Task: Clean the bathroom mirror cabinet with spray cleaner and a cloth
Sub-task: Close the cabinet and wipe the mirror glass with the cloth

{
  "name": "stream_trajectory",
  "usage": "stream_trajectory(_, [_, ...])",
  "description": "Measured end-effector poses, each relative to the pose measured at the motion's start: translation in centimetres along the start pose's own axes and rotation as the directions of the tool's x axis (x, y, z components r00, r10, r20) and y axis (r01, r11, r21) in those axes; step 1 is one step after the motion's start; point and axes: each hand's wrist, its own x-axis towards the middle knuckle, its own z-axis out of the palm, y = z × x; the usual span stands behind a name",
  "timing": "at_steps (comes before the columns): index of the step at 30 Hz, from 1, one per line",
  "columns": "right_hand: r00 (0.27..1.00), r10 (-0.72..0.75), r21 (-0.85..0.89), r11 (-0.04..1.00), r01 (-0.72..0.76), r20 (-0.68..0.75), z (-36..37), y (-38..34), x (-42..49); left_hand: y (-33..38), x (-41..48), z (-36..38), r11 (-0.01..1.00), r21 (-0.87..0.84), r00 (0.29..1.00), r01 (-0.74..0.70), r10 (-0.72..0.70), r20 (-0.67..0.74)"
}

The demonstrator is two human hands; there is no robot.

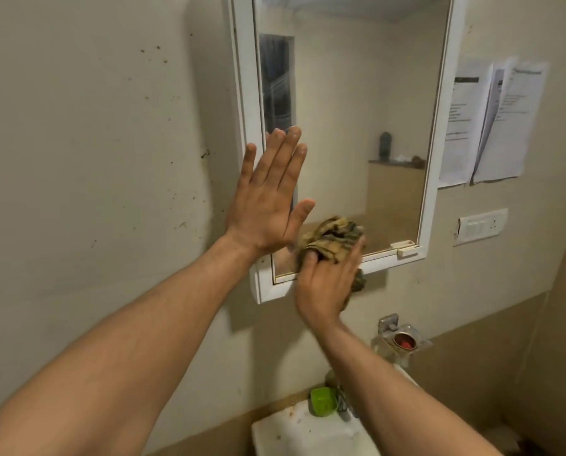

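Note:
The white-framed mirror cabinet (439,126) hangs on the wall straight ahead, its glass reflecting the room. My left hand (268,195) is flat with fingers spread, resting against the frame's left side and the glass edge. My right hand (327,278) presses a crumpled brown and yellow patterned cloth (332,238) onto the lower left part of the mirror, just above the bottom frame. A little of the cloth hangs below my palm. No spray bottle shows clearly.
A white sink (308,429) sits below, with a green object (322,401) beside the tap. A metal soap holder (403,339) is fixed to the wall lower right. Papers (495,123) and a switch plate (482,225) are on the wall to the right.

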Motion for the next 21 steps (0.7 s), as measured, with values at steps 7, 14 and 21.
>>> stream_trajectory(7, [0.883,-0.441,0.048,0.897,0.439,0.162,-0.5,-4.5,-2.7,-1.0,-0.2,-3.7,0.928,-0.372,0.999,0.023,-0.013,0.03])
stream_trajectory(14, [0.837,-0.547,0.097,0.834,0.544,0.006,0.9,-8.8,2.0,-2.2,-0.3,-5.5,0.934,-0.297,0.977,0.2,-0.213,-0.014])
stream_trajectory(21, [0.872,-0.428,0.248,0.894,0.372,0.236,-0.2,-0.4,-8.8,3.1,-8.3,-4.8,0.817,-0.32,0.876,0.48,-0.464,0.13])
